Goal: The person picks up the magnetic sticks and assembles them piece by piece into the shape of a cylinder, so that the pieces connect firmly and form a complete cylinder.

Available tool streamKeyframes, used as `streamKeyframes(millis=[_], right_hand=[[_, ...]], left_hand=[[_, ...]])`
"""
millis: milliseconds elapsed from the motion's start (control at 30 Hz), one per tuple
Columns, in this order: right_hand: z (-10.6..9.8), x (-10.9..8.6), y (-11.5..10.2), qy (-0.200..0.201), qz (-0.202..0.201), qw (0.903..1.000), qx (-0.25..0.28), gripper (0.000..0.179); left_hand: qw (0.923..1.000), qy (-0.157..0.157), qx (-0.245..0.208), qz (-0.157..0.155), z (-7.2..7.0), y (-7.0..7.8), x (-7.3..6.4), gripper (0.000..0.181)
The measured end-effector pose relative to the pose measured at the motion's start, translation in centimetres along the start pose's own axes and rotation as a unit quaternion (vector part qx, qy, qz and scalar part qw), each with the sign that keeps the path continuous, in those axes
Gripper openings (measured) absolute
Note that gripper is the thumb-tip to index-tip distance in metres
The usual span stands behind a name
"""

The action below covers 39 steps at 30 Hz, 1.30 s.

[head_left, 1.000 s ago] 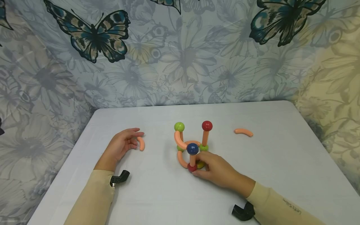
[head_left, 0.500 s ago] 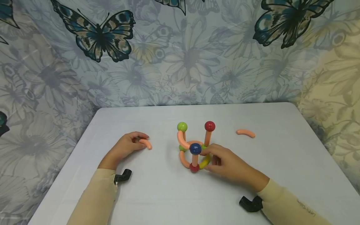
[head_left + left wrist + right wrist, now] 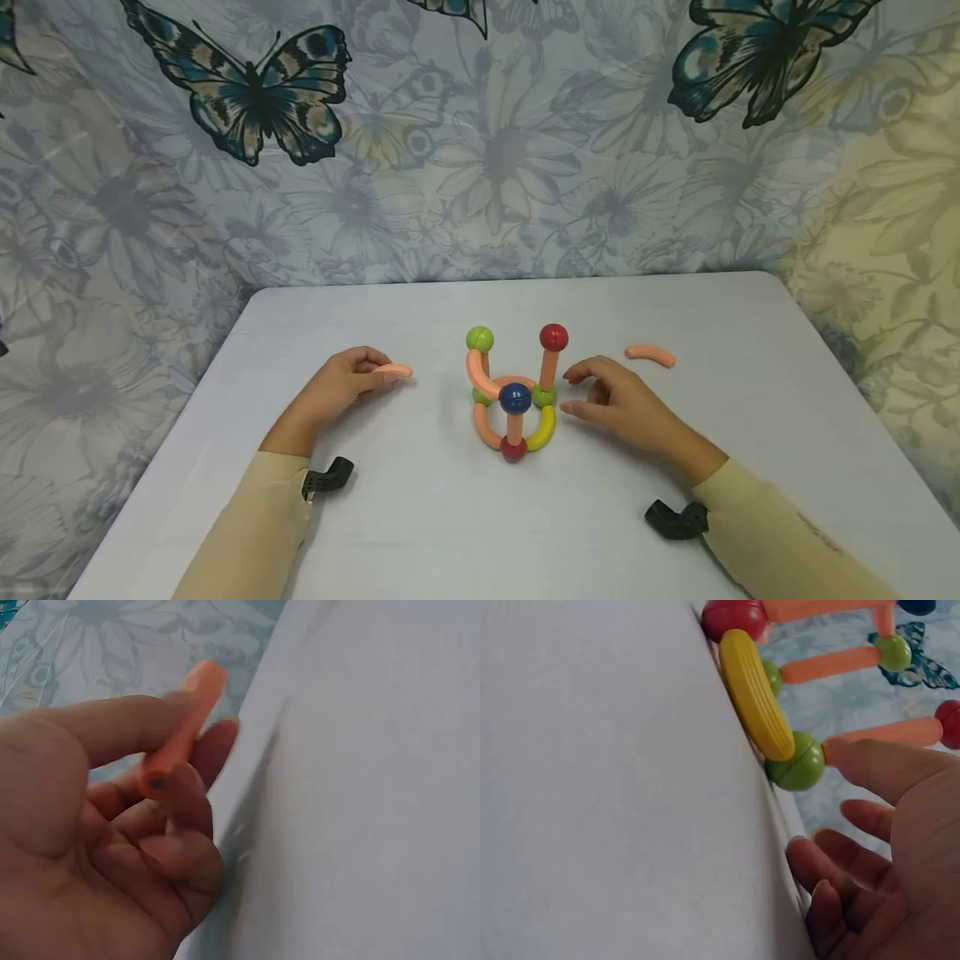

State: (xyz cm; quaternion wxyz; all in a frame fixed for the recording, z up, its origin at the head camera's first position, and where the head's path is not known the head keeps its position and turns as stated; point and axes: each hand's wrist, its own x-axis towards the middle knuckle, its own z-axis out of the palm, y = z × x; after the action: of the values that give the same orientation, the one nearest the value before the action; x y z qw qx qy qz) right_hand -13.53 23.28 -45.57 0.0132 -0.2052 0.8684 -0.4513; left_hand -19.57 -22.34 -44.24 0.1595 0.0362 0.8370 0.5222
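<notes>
My left hand (image 3: 341, 387) pinches a curved orange rod (image 3: 397, 369) between thumb and fingers; in the left wrist view a small dark spot shows on the near end of the orange rod (image 3: 208, 679). Mid-table stands a ball-and-rod frame of magnetic building pieces. Its base joins a red ball (image 3: 513, 450), green balls and curved rods, one of them yellow (image 3: 544, 427). Upright rods carry a blue ball (image 3: 515, 398), a green ball (image 3: 480, 339) and a red ball (image 3: 553, 337). My right hand (image 3: 633, 408), fingers loosely bent and holding nothing, is just right of the frame.
Another curved orange rod (image 3: 650, 356) lies on the white table (image 3: 450, 525), behind my right hand. Behind the table hangs a flower-and-butterfly backdrop (image 3: 495, 167). Black wrist mounts (image 3: 330, 477) sit at both sleeves.
My left hand has picked up the orange rod from the table and turned it to point right. My right hand has let go of the frame's base and drawn away to the right.
</notes>
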Motion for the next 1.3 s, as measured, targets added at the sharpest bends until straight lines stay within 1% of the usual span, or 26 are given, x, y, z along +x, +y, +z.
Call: streamKeyframes(millis=[67,133,200,267,400,433,567,633,733,833,967,1000,1100,1133,1200,1267,1300], right_hand=[[0.3,0.2,0.0,0.000,0.001,1.0000,-0.003,0.042],[0.7,0.5,0.1,0.000,0.005,0.9999,-0.010,0.044],[1.0,0.7,0.1,0.000,0.011,0.9998,-0.017,0.045],[1.3,0.9,0.1,0.001,0.016,0.9996,-0.023,0.044],[1.7,1.3,0.0,0.005,0.020,0.9994,-0.028,0.039],[1.8,1.4,-0.1,0.005,0.020,0.9993,-0.031,0.038],[2.0,1.6,-0.2,0.003,0.024,0.9990,-0.039,0.034],[2.1,1.6,-0.2,0.002,0.027,0.9987,-0.042,0.033],[2.2,1.7,-0.3,0.002,0.025,0.9988,-0.043,0.032],[2.3,1.8,-0.3,0.003,0.023,0.9989,-0.041,0.031],[2.3,1.8,-0.3,0.003,0.022,0.9990,-0.038,0.029],[2.3,1.8,-0.2,0.003,0.021,0.9991,-0.037,0.029],[2.3,1.8,-0.2,0.004,0.018,0.9992,-0.037,0.029],[2.3,1.7,-0.1,0.004,0.018,0.9992,-0.037,0.029],[2.3,1.7,0.0,0.004,0.018,0.9992,-0.037,0.029],[2.3,1.6,0.1,0.004,0.020,0.9991,-0.036,0.029],[2.3,1.6,0.2,0.004,0.021,0.9991,-0.037,0.029]], left_hand=[[0.9974,-0.008,-0.071,-0.007,0.1,0.1,0.1,0.033],[0.9906,-0.011,-0.135,-0.017,0.3,0.2,0.2,0.029],[0.9833,-0.015,-0.180,-0.024,0.6,0.1,0.4,0.025],[0.9772,-0.016,-0.209,-0.033,1.0,0.2,0.6,0.024],[0.9699,-0.016,-0.238,-0.047,1.5,0.2,1.1,0.027],[0.9696,-0.016,-0.238,-0.053,1.6,0.3,1.2,0.028],[0.9734,-0.025,-0.215,-0.077,1.5,0.8,1.5,0.029],[0.9756,-0.033,-0.199,-0.086,1.3,1.2,1.5,0.037],[0.9749,-0.044,-0.202,-0.082,1.3,1.9,1.6,0.045],[0.9720,-0.064,-0.219,-0.057,1.5,2.3,1.9,0.043],[0.9640,-0.089,-0.249,-0.025,1.8,2.9,2.4,0.033],[0.9606,-0.093,-0.262,-0.019,2.0,3.1,2.5,0.028],[0.9468,-0.095,-0.307,-0.006,2.4,3.6,2.8,0.012],[0.9422,-0.095,-0.321,-0.004,2.5,3.8,2.8,0.011],[0.9336,-0.093,-0.346,0.000,2.8,4.0,3.0,0.014],[0.9296,-0.095,-0.356,0.002,3.0,4.1,3.1,0.011],[0.9293,-0.093,-0.357,0.001,3.2,4.2,3.2,0.010]])
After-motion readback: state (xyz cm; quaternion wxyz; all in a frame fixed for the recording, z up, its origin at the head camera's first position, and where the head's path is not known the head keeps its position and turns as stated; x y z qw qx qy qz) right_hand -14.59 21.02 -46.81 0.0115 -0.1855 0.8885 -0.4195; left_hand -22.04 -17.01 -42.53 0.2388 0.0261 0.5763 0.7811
